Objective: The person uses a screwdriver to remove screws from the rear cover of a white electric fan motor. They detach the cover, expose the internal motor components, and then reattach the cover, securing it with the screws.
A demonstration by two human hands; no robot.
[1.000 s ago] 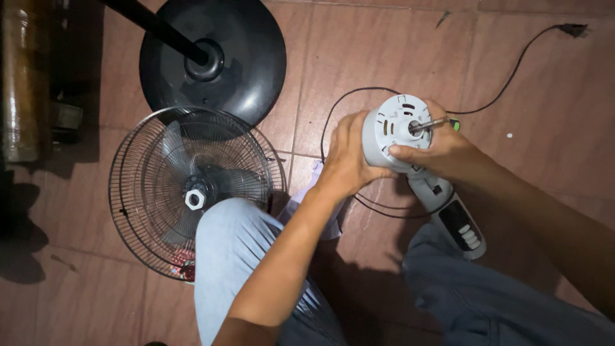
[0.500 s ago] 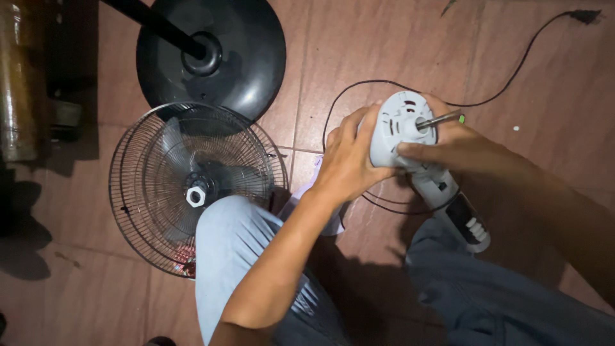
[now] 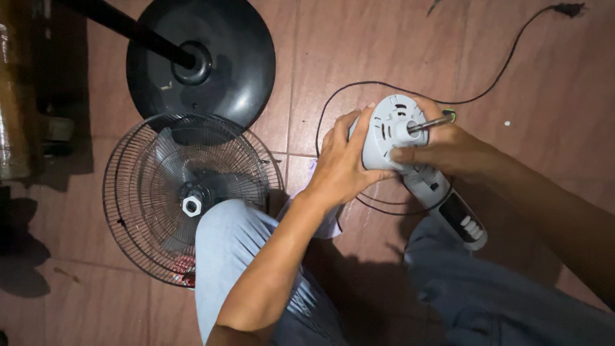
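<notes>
Two bare forearms, no sleeves, no watch, no rings or bands in view. Left hand near frame centre, right hand to its right, fingers ungloved with short nails. Light blue-grey trousers along the lower frame, plain fabric, softly creased at both knees, darker in shadow lower right.

I see the left hand slide further up the grey motor housing, fingers more spread vs 1 s ago; housing tilts slightly, shaft points more right.
</notes>
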